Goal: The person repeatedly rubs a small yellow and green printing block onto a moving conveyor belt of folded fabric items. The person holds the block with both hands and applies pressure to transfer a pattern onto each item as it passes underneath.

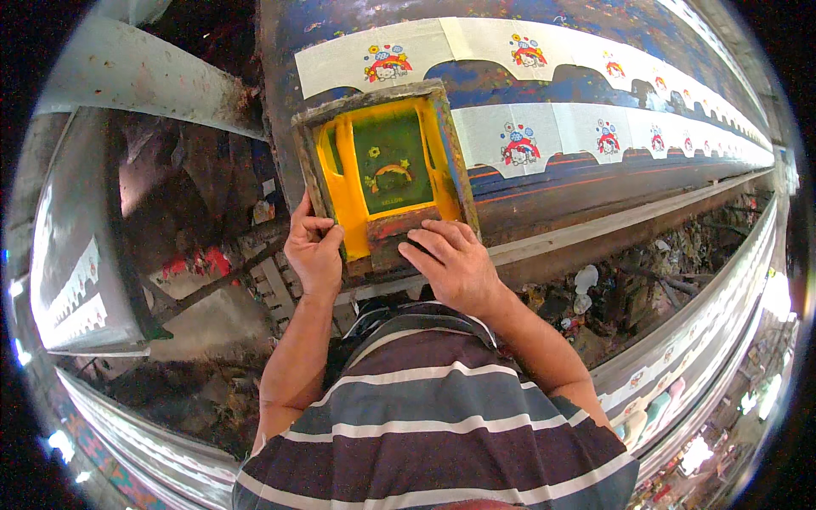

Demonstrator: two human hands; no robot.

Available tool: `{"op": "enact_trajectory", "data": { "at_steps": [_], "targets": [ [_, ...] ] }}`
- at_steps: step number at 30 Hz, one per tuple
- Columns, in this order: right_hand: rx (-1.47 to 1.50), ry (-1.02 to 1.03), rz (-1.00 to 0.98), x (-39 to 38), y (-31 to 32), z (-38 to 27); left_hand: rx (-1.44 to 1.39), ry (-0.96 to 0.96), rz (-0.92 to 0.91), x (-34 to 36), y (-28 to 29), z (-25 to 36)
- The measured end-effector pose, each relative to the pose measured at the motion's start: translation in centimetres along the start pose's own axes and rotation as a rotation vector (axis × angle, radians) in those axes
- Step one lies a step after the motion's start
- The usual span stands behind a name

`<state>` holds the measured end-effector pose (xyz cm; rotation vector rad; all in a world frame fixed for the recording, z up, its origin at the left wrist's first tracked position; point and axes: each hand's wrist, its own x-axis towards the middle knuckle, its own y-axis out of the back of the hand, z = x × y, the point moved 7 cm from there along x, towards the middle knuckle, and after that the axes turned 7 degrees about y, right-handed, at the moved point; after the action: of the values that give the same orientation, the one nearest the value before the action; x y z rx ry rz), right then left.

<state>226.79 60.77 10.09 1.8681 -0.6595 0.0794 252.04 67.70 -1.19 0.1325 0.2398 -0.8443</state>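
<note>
A worn printing screen frame (452, 153) lies on the long table. Inside, thick yellow ink borders a dark green mesh (391, 149) showing a small rainbow-and-flower design. My left hand (314, 255) grips the frame's lower left side, thumb up along it. A dark, red-stained squeegee (399, 225) rests across the bottom of the screen, with my right hand's fingers (450, 259) curled over it. Beside and beyond the frame, two rows of white cut fabric pieces (497, 119) carry printed red-and-blue cartoon motifs; the frame covers part of the near row.
The blue, paint-spotted table (357, 21) runs off to the right, edged by a rail (595, 221). A pale beam (170, 85) sits at upper left. Other long tables with prints (663, 365) stand at right and left. Littered debris (586, 293) lies below the table edge.
</note>
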Motion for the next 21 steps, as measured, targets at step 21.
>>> {"op": "enact_trajectory", "data": {
  "at_steps": [21],
  "targets": [
    [0.04,-0.067,-0.209,2.9,0.4,0.1,0.252,-0.169,0.015,-0.3,-0.7,1.9]
  ]
}}
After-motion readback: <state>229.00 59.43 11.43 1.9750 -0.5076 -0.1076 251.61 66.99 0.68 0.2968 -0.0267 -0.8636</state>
